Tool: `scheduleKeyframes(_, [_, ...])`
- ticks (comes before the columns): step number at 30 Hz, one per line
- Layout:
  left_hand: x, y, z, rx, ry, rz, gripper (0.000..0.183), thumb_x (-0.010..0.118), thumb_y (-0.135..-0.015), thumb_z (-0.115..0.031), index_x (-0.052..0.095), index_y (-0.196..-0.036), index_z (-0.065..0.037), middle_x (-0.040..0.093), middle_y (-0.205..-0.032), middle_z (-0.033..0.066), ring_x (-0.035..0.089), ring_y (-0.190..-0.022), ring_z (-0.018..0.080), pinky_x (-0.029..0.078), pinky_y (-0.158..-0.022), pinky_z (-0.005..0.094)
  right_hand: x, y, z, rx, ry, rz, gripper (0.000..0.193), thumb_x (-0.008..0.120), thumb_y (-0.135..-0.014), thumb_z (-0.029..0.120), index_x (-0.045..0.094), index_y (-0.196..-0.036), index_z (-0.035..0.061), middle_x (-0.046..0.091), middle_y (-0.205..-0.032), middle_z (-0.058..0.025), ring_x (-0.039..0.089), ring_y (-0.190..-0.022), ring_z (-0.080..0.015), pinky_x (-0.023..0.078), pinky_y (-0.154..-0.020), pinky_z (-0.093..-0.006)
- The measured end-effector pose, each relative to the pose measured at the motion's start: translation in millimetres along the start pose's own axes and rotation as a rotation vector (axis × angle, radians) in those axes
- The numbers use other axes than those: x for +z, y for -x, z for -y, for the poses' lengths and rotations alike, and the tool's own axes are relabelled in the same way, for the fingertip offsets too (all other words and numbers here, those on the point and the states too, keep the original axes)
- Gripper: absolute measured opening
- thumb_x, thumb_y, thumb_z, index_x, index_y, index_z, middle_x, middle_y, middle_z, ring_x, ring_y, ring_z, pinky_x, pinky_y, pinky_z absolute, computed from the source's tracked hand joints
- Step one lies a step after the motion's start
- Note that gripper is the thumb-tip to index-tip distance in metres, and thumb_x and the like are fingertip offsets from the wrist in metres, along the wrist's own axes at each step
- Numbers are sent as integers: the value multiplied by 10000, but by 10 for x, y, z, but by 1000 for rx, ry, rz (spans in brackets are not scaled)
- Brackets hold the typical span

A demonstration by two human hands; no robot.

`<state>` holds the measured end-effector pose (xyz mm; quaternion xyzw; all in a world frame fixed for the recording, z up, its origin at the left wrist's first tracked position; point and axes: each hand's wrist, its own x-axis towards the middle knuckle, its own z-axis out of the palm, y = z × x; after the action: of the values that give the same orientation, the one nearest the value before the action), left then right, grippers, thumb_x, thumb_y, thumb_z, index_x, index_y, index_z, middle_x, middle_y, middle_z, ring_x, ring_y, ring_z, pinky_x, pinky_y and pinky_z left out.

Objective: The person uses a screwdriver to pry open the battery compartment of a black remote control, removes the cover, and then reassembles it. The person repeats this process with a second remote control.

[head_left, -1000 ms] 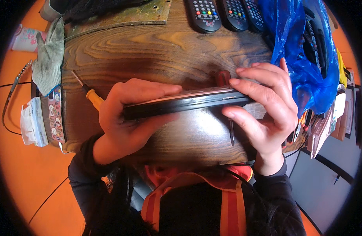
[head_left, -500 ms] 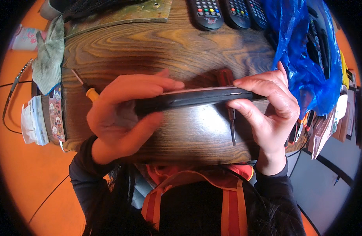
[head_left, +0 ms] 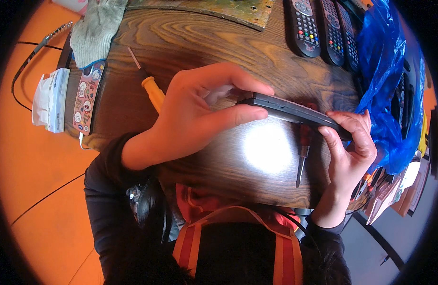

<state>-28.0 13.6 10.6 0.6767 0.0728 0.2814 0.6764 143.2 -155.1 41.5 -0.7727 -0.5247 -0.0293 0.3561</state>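
Observation:
A long, slim black casing (head_left: pixel 295 110), apparently a remote control, is held edge-on above the table, slanting down to the right. A seam runs along its side. My left hand (head_left: pixel 200 107) grips its left end, thumb below and fingers above. At its right end, my right hand (head_left: pixel 351 149) pinches it between thumb and fingers. Under it lies a screwdriver with a dark red handle (head_left: pixel 305 137), its metal shaft pointing toward me. Left of my left hand rests a yellow-handled screwdriver (head_left: pixel 153 92). The casing's broad faces are mostly hidden.
Several remote controls, including a black one (head_left: pixel 304 29), lie at the far right beside a blue plastic bag (head_left: pixel 383 61). A worn board (head_left: pixel 214 8) sits at the far edge. On the left are a knitted glove (head_left: pixel 99 33), a phone in a patterned case (head_left: pixel 88 99) and a tissue pack (head_left: pixel 52 99).
The view has shifted, so the table things appear farther right. The casing has tilted, its right end now lower than its left. Both hands still hold its ends.

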Motion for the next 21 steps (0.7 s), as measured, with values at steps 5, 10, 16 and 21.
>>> scheduleKeyframes(5, [12,-9,-20,22,0,11,165,657,-745,-5,572,-884,19,628,-883,92,577,-801,111,454,-733,233,-13,9,13,-1,2,12,207,763,-604,163,667,-741,41,639,-723,-48,576,-731,-176,337,-822,-318])
scheduleKeyframes(10, [0,19,-57,31,-35,33,157,651,-754,-9,562,-881,12,621,-886,81,579,-797,103,458,-743,237,-23,8,37,5,-22,26,206,762,-604,165,666,-735,40,636,-712,-43,569,-716,-172,335,-823,-323])
scheduleKeyframes(16, [56,1,-32,-14,143,41,219,583,-757,60,529,-965,24,589,-927,120,571,-934,191,454,-830,312,-9,-23,-37,-26,-53,32,213,765,-596,164,666,-736,38,646,-729,-46,566,-729,-175,342,-808,-319])
scheduleKeyframes(21, [25,23,-73,-66,70,62,266,541,-755,110,518,-1011,40,573,-1002,170,545,-1043,271,426,-915,384,-31,-49,-63,-22,-73,28,207,758,-605,149,664,-754,40,645,-751,-48,571,-758,-183,346,-821,-321])
